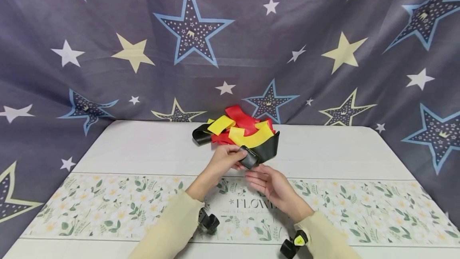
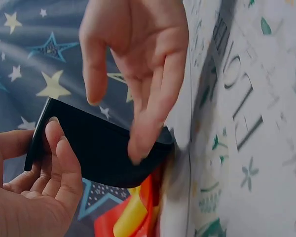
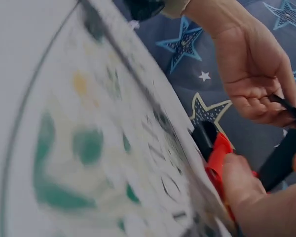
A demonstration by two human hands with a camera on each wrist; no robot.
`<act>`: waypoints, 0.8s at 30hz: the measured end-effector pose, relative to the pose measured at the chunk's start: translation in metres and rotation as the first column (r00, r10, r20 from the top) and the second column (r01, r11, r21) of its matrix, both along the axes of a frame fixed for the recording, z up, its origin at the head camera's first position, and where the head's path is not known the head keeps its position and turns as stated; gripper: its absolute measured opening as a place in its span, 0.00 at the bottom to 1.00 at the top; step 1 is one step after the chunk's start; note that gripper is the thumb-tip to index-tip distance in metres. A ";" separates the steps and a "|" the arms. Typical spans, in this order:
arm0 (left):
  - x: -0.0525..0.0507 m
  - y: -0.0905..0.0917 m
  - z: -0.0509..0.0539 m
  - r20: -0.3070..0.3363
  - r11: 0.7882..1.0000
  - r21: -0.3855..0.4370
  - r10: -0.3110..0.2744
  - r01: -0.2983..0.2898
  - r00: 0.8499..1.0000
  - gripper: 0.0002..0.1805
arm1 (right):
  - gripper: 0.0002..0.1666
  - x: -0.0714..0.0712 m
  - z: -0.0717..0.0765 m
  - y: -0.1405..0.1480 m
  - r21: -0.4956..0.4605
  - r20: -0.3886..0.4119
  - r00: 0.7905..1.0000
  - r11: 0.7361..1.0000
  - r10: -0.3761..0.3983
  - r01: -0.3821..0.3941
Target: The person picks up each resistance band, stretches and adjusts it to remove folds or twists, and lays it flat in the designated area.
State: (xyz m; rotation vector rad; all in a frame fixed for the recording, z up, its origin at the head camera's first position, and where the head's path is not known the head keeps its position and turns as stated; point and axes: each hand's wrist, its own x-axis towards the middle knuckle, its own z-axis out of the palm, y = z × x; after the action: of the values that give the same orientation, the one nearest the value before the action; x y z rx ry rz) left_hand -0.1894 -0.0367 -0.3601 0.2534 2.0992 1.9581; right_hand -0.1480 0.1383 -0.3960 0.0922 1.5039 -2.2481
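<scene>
My left hand point(image 1: 223, 160) grips the end of a flat black stretchy band point(image 1: 267, 150) above the tabletop, thumb on top. In the left wrist view, the black band point(image 2: 98, 143) runs from those fingers toward a heap of bands. That heap holds a red band point(image 1: 244, 121), a yellow band point(image 1: 255, 138) and another black loop point(image 1: 202, 133). My right hand point(image 1: 271, 184) is just right of and below the held end, fingers extended. In the left wrist view, the right hand point(image 2: 148, 54) overlaps the black band; whether it touches is unclear.
The heap lies near the back of a white table point(image 1: 143, 147). A floral runner point(image 1: 125, 207) with printed lettering crosses the table under my forearms. Behind the table hangs a dark star-patterned cloth point(image 1: 251, 39). Each wrist carries a small black camera point(image 1: 208, 222).
</scene>
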 end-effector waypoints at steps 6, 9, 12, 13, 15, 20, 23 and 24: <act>0.012 0.003 0.010 -0.005 0.999 0.016 -0.045 0.045 0.999 0.13 | 0.18 -0.004 -0.002 0.000 -0.363 0.115 0.989 0.923 -0.093 0.129; 0.019 0.003 0.013 0.002 0.997 0.030 -0.073 0.073 0.997 0.13 | 0.17 -0.005 0.000 0.003 -0.446 0.108 0.976 0.868 -0.189 0.217; 0.026 0.003 0.014 0.010 0.995 0.035 -0.098 0.098 0.995 0.13 | 0.15 -0.008 0.005 0.008 -0.497 0.106 0.958 0.820 -0.265 0.282; 0.028 0.003 0.014 0.012 0.994 0.036 -0.106 0.106 0.994 0.12 | 0.14 -0.008 0.006 0.010 -0.509 0.117 0.953 0.807 -0.281 0.300; 0.033 0.003 0.014 0.014 0.991 0.038 -0.127 0.126 0.992 0.12 | 0.13 -0.010 0.010 0.013 -0.508 0.125 0.945 0.799 -0.303 0.323; 0.045 0.007 0.013 -0.001 0.983 0.037 -0.181 0.181 0.983 0.11 | 0.10 -0.015 0.016 0.021 -0.471 0.117 0.936 0.812 -0.331 0.346; 0.051 0.009 0.014 0.006 0.980 0.035 -0.198 0.197 0.980 0.11 | 0.11 -0.018 0.017 0.026 -0.466 0.114 0.937 0.816 -0.329 0.343; 0.053 0.010 0.015 0.009 0.979 0.030 -0.203 0.203 0.979 0.11 | 0.12 -0.019 0.016 0.028 -0.463 0.110 0.939 0.819 -0.327 0.340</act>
State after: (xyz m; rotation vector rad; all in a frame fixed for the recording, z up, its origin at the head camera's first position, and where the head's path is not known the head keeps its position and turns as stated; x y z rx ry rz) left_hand -0.1361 -0.0268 -0.3449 0.4423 1.9535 1.8664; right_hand -0.1668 0.1665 -0.3800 0.2512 0.9283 -2.8240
